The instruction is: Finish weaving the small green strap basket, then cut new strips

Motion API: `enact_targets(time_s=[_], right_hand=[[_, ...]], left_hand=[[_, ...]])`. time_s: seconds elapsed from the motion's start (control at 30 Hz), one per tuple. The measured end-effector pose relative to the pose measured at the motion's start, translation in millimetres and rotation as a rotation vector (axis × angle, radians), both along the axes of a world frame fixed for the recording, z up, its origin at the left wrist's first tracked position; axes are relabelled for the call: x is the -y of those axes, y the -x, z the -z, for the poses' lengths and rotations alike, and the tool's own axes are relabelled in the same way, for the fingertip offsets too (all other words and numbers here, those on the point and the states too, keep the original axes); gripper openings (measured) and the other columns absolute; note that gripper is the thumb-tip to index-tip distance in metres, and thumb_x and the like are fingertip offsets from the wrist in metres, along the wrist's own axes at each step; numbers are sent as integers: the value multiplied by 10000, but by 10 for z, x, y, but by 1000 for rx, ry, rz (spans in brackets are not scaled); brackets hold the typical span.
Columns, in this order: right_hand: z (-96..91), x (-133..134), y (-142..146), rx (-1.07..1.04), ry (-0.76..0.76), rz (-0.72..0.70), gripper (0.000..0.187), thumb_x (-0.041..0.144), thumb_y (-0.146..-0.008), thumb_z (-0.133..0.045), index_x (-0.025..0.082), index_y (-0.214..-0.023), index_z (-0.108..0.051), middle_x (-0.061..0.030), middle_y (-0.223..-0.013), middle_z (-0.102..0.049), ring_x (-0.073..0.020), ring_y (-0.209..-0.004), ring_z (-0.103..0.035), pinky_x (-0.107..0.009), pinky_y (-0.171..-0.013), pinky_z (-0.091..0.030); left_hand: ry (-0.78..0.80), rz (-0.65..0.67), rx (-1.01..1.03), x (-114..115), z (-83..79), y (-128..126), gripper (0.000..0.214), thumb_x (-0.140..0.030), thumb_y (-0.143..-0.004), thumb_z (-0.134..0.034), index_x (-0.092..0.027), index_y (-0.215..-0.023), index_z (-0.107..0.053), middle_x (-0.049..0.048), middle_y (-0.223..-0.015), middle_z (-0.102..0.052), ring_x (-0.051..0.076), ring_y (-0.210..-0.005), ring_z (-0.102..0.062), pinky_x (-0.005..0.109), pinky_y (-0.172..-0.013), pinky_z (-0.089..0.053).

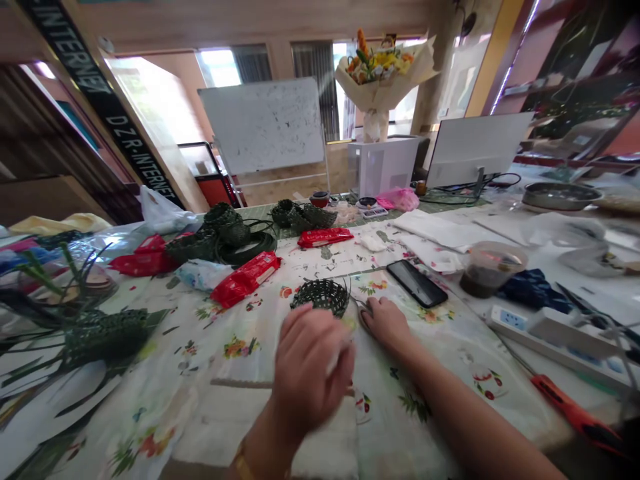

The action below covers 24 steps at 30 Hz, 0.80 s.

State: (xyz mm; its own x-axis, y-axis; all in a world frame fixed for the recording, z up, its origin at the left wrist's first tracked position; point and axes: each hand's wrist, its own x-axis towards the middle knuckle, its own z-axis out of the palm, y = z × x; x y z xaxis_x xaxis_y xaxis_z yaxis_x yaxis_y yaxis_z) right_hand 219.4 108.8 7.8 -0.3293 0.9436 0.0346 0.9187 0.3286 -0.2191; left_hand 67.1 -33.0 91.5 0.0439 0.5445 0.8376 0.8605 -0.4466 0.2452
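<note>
Two bare hands are shown: the left hand [314, 367], half-curled, is held up at lower centre; the right hand [384, 319], fingers bent, is rested right of centre. Whether anything is gripped cannot be told. Beyond, at centre, a dark-green round woven basket [323, 293] is placed.

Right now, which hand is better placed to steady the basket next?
Probably the left hand: it is raised just in front of the basket. The right hand is down beside it, its fingers at what looks like a thin tool.
</note>
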Motion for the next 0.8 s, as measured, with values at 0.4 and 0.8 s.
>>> enact_targets(time_s=[0.4,0.8], right_hand=[[-27,-21,-40,-26,-6,-7,295,358,-874,-460,163,-1062,-576,-124,-1001,-633,-247,-907,-601,-288,-678,-376],[-14,-100,-142,-244,165,11,286,288,-824,-489,131,-1034,-602,-173,-929,-685,-301,-863,-638,-358,-712,-422]], left_hand=[[269,-198,-107,-778,826,201,87,-186,-819,-585,-197,-814,-671,32,-717,-702,211,-764,-625,478,-935,-332],[217,-221,-40,-728,872,448,135,-233,-793,-631,-226,-922,-668,50,-959,-693,250,-1004,-589,557,-1085,-119]])
